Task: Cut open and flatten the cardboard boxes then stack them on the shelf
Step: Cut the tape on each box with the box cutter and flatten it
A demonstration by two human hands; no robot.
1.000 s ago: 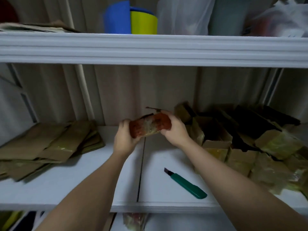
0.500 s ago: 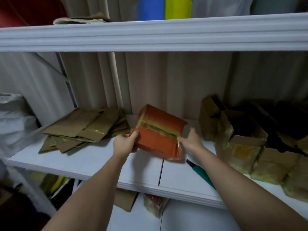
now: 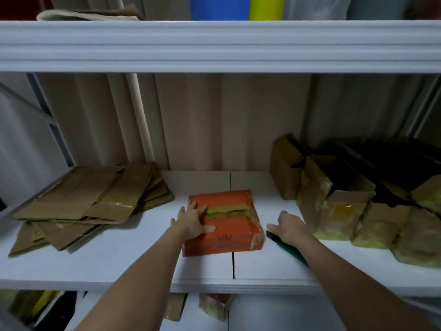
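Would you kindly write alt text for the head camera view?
A person's left hand presses flat on an orange box lying on a white shelf, while the right hand reaches over a green utility knife. Flattened cardboard lies left; uncut boxes crowd the right.

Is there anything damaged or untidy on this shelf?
Yes. The orange box, under the left hand, has a torn, crumpled right edge. The flattened cardboard pile at left lies fanned and askew, not squared.
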